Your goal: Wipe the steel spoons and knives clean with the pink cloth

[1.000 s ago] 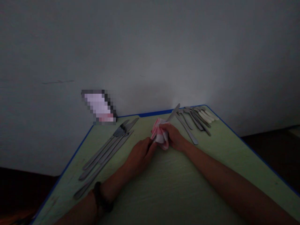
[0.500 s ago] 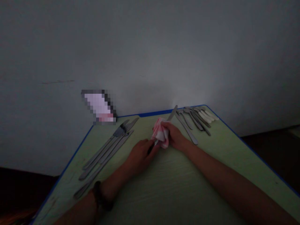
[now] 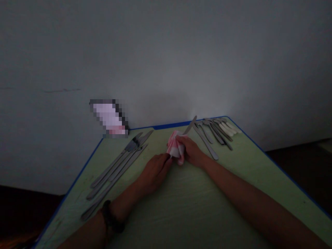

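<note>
Over the middle of the table, my left hand (image 3: 155,171) is closed around the handle end of a table knife (image 3: 191,125). Its blade points away and up to the right, toward the wall. My right hand (image 3: 192,151) pinches a pink and white cloth (image 3: 175,147) wrapped round the knife's middle, so that part is hidden. To the left lie several long-handled pieces of cutlery (image 3: 116,169), side by side. Beyond my right hand is another group of cutlery (image 3: 216,131), some with white handles, and one loose knife (image 3: 207,143) lies nearest to that hand.
The green table (image 3: 181,214) has a blue edge and stands against a grey wall (image 3: 166,62). At the back left corner a blurred-out, phone-like device (image 3: 109,117) leans on the wall. A dark bracelet (image 3: 111,217) circles my left wrist.
The cloth and my right hand have shifted slightly back and forth along the knife, and the folds of the cloth differ. My left hand keeps its hold; the cutlery on the table stays put.
</note>
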`<state>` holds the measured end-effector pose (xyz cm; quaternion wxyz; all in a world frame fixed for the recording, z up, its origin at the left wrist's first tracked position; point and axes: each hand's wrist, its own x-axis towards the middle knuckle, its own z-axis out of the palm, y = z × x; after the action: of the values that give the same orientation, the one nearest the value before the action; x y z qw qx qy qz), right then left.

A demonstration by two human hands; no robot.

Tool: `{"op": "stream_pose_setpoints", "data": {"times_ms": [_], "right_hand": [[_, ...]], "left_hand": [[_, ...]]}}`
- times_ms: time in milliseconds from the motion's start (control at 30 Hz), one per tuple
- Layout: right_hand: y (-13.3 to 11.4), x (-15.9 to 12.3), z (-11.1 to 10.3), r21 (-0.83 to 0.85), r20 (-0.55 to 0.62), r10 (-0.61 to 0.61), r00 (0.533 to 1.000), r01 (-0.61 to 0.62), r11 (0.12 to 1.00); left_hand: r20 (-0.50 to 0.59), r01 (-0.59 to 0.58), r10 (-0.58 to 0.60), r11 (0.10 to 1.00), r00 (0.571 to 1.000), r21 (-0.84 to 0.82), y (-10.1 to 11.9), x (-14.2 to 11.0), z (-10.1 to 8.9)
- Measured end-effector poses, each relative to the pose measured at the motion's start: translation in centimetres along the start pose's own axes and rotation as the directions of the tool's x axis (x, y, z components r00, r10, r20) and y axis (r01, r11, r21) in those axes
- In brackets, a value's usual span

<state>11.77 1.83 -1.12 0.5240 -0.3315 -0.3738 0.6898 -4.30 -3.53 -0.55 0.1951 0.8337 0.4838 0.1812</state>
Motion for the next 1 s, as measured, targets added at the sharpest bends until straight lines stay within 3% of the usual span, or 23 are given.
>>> {"op": "stream_pose_setpoints", "data": {"times_ms": [200,433,633,833,1000], "right_hand": [[0.7,0.5,-0.6,-0.024,0.058,0.013,0.998,-0.011,1.0],[0.6,-0.7,-0.3,-0.416,0.064,-0.152,0.986,0.164,0.894],[1.1,0.2,0.3,-0.568,-0.078,-0.226,0.971,0.143,0.81],[1.6,1.2,1.5,-0.631,-0.098,-0.242,0.965,0.128,0.765],[1.7,0.9,1.2,-0.615,-0.083,-0.23,0.97,0.131,0.778]], "left_hand": [[-0.029,0.021,-0.019,0.998,0.999,0.051,0.1,-0.1,0.0],[0.015,0.047,-0.05,0.989,0.999,0.139,0.7,-0.1,-0.3],[0.008,0.051,-0.052,0.994,0.999,0.1,0.3,0.0,0.0],[-0.032,0.148,-0.148,0.989,0.989,0.022,0.1,0.0,-0.1],[-0.026,0.184,-0.184,0.983,0.983,-0.02,0.4,0.2,-0.3]]}}
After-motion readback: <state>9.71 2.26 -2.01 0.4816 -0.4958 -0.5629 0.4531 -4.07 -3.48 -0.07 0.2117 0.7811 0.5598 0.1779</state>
